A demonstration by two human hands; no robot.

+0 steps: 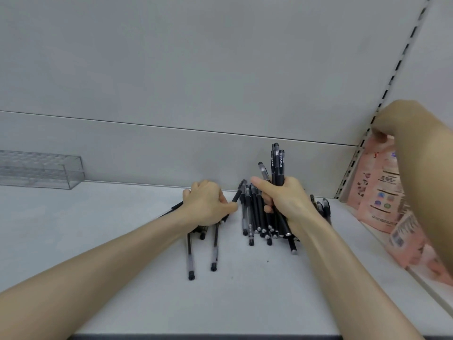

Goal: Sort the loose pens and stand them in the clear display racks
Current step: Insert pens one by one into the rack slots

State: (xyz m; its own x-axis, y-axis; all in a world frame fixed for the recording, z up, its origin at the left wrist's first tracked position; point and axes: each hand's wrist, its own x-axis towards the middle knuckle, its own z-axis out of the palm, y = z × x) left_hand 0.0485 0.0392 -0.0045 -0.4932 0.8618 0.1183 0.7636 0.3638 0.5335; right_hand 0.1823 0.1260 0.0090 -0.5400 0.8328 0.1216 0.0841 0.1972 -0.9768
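Gripped black plastic pens [278, 168] upright in right hand [285, 201], more in left hand [207, 204], nearer clear plastic rack [41, 169] at shelf's [98, 229] back-left edge.

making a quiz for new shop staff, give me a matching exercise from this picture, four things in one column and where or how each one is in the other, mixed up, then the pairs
Things
1. clear display rack
2. bundle of black pens
3. two clear-barrelled pens
4. pink packets

Places or states
A. lying flat on the white shelf, nearer the camera than the left hand
B. far right, beyond the slotted upright
C. gripped upright in the right hand
D. far left, against the back wall

Pairs: 1-D, 2-C, 3-A, 4-B
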